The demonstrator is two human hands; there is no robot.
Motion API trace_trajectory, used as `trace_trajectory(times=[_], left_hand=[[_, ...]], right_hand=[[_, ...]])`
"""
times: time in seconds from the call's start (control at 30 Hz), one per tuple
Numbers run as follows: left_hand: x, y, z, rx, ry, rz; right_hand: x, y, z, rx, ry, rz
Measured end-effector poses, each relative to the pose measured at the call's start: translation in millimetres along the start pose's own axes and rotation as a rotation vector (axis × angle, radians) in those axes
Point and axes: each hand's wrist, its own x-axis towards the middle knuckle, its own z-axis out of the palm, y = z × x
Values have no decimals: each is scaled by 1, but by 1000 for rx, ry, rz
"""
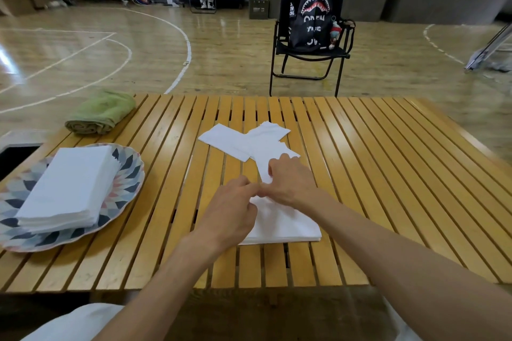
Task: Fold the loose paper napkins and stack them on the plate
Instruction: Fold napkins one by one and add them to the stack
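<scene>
A patterned plate (130, 180) sits at the table's left with a stack of folded white napkins (69, 188) on it. Near the table's middle lies a white napkin pile (285, 224), and both hands meet over its far edge. My left hand (230, 213) pinches a napkin's edge with closed fingers. My right hand (291, 180) presses and grips the same napkin beside it. Two more loose napkins (243, 138) lie crossed over each other farther back.
A rolled green towel (102, 113) lies at the table's far left corner. Beyond the slatted wooden table (388, 174), a black folding chair (310, 58) holds a dark bag. The table's front edge runs close to my body.
</scene>
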Motion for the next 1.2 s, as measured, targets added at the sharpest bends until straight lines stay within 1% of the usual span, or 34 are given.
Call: trace_trajectory(times=[0.13,0.2,0.3,0.43,0.5,0.6,0.7,0.77,0.83,0.9,0.93,1.0,1.07,1.13,1.2], left_hand=[[2,0,0,19,20,13],[3,1,-2,4,24,0],[2,1,-4,-36,73,-27],[3,0,-9,-42,236,-66],[6,0,-12,-29,317,-85],[10,0,-16,-23,379,-73],[8,7,-22,-244,349,-90],[6,11,-26,-385,307,-74],[4,15,-27,-541,272,-94],[4,17,-27,-669,246,-143],[4,18,-28,-712,232,-171],[3,18,-28,-772,198,-207],[2,18,-29,-788,166,-237],[1,18,-28,-755,140,-258],[1,17,-28,-692,111,-284]], right_hand=[[1,1,9,-125,65,-46],[0,4,7,-95,71,-55],[-7,9,-7,131,96,-21],[-28,18,-26,557,125,-12],[-38,24,-34,661,119,-40],[-53,34,-46,709,75,-73],[-63,40,-51,751,30,-89],[-66,43,-53,823,42,-63],[-70,47,-56,1002,38,10],[-74,52,-56,1216,-61,45],[-76,54,-55,1271,-115,49],[-77,55,-51,1288,-165,70],[-75,56,-45,1254,-141,137],[-72,58,-41,1236,-152,191],[-72,59,-41,1183,-195,207]])
